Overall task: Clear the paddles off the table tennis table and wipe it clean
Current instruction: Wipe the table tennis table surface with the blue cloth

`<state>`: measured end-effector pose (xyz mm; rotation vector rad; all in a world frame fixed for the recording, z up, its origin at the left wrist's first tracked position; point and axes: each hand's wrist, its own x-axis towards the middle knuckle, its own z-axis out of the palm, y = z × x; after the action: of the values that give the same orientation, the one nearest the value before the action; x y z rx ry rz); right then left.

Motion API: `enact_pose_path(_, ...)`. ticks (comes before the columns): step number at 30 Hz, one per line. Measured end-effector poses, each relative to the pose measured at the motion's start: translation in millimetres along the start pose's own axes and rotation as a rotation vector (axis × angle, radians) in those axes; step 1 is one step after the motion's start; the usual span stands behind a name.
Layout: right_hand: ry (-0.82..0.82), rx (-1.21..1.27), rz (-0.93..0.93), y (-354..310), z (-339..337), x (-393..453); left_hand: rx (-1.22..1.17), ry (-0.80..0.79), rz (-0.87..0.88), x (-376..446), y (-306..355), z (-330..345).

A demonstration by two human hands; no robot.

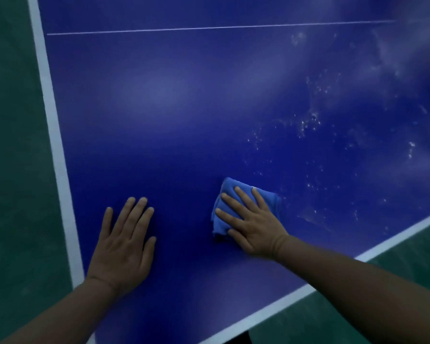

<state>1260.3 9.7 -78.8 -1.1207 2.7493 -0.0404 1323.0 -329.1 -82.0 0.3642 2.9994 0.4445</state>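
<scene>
— Pressing flat: right hand [252,225], fingers spread wide, palm down on folded blue cloth [224,207] on the blue table [184,108].
— And left hand [123,240]?
— Lying open, palm on bare tabletop near white edge line [52,115]. Gripping nothing. White specks [310,120] just right of cloth.

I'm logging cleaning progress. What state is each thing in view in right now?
Table: no paddles in view; white specks and smears on its right part, left part looks clean.
Cloth: bunched, flat on the table under the right hand.
Right hand: fingers spread, pressing the cloth.
Left hand: flat on the table, holding nothing.
</scene>
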Motion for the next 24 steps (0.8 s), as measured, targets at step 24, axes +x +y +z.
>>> enact_pose_path(24,0.131,0.13,0.544,184,-41,214,0.05,-0.057,-0.504,97,103,35)
